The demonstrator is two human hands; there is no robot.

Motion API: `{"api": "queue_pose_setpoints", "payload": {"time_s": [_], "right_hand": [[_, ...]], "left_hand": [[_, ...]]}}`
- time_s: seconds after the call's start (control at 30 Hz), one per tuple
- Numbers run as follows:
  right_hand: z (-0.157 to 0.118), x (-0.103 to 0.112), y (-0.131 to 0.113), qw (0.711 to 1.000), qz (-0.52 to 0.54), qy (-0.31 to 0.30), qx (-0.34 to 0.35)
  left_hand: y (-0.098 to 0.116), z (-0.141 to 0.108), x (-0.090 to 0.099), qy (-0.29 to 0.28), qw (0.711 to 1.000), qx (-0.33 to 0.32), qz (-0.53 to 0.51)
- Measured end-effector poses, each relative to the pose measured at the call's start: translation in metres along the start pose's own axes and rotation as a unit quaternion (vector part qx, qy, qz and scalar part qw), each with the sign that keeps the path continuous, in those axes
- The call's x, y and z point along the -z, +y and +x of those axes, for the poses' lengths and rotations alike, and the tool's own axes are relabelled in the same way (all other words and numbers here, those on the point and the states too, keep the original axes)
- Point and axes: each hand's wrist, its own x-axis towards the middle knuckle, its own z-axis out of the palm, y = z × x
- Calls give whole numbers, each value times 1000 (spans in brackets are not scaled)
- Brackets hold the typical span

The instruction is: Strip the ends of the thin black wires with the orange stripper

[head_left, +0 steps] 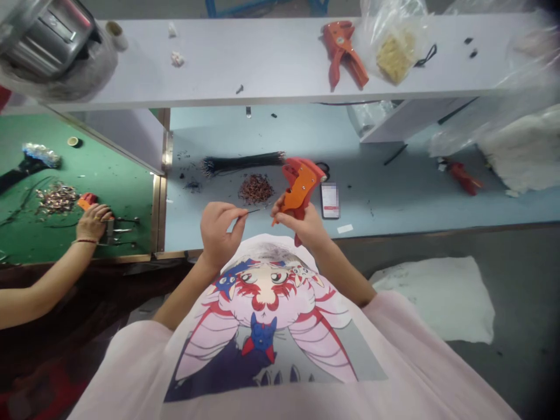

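My left hand pinches a thin dark wire between thumb and fingertips, its free end pointing right. Wrapped around the orange and red wire stripper is my right hand, a short distance to the right of the wire. The tool's head points up and away. Beyond my hands, a pile of small copper-coloured pieces lies on the blue table. Behind that pile rests a bundle of black wires. A phone with a lit screen lies right of the tool.
A white shelf crosses above the table, bearing another red stripper and a plastic bag. At the left, another person's hand is over a green table. A red tool lies far right.
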Motion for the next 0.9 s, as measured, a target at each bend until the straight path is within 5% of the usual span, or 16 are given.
{"api": "queue_pose_setpoints", "payload": {"time_s": [0.13,0.37,0.47,0.57,0.7,0.9], "right_hand": [[0,-8,-7,994,-83,-10,65],[2,-13,-10,982,-167,17,86],[6,0,-13,974,-163,97,120],[11,22,-18,959,-167,163,159],[21,46,-9,946,-250,155,136],[51,47,40,884,-444,144,-22]], "left_hand": [[4,-1,-3,-13,998,-50,19],[1,-1,0,-55,996,-67,24],[-14,-4,11,-34,999,-9,25],[-31,-9,26,12,992,125,-21],[-39,-16,26,36,931,307,-197],[-23,-9,-8,45,777,459,-427]]}}
